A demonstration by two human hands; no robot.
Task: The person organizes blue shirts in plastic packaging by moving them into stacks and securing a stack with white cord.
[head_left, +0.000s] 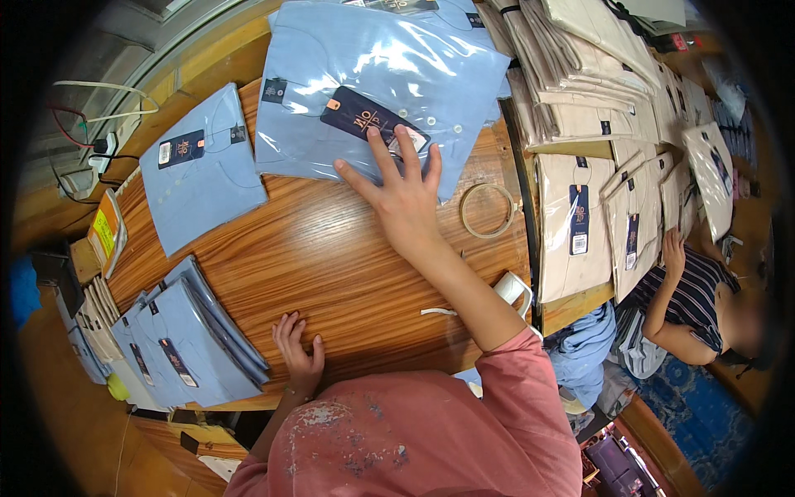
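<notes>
Packet position: the bagged blue garment (364,66) lies flat at the far side of the worktop (315,257), its dark hang tag (352,114) set askew under the film. The right hand (403,195) is palm down with its fingers spread apart, fingertips on the near part of the packet and around the tag's lower end; it is clamped on nothing. The left hand (300,358) rests near the worktop's close edge, fingers slightly parted and grasping nothing. The step in hand appears to be steadying or shifting the packet by flat contact. For good control, spread the load over several fingertips, since glossy film is likely to slip or wrinkle under one pressed point. Apply light, even pressure beside the tag rather than on its corner, which could crease the card or mark the bag. Bring the left hand to the opposite edge if the packet begins to turn. Direct any travel clear of the tape roll (489,237), just beside the right forearm, and the single blue packet (203,170) to the left, so that neither is dragged or overlapped.
</notes>
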